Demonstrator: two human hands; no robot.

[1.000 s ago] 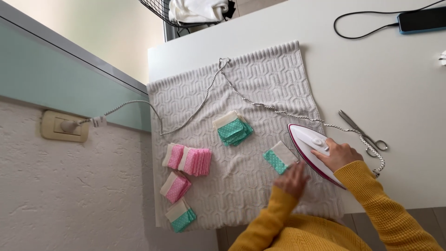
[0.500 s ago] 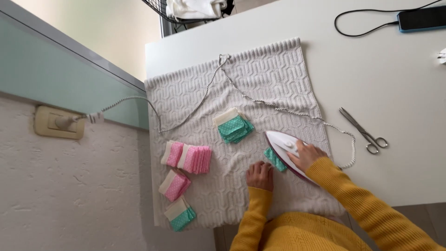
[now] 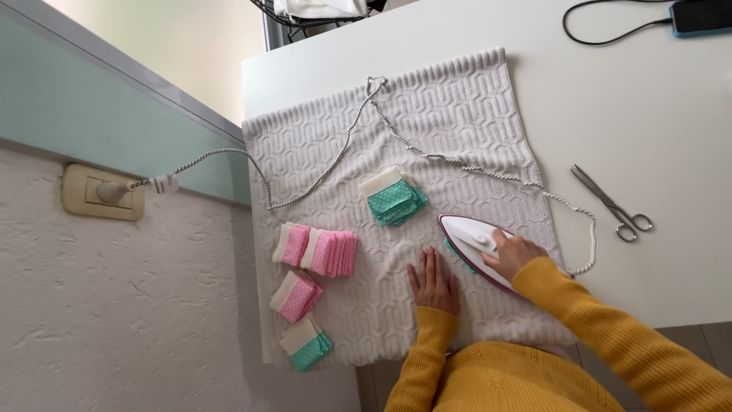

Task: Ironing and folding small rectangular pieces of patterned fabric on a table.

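The small white-and-maroon iron [image 3: 476, 248], gripped by the right hand [image 3: 512, 254], has slid left over the teal dotted fabric patch [image 3: 455, 252], now nearly hidden, probably being pressed. The left hand [image 3: 435, 281] lies spread flat on the grey knitted towel [image 3: 427, 137], lower centre.

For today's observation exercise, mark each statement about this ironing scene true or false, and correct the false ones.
1. The right hand grips the iron. True.
2. The left hand lies flat on the grey towel. True.
3. The scissors lie on the towel. False: they lie on the white table, right of the towel.
4. The iron's cord is unplugged. False: it runs to the wall socket.
5. All folded fabric pieces are pink. False: there are pink pieces and teal pieces.
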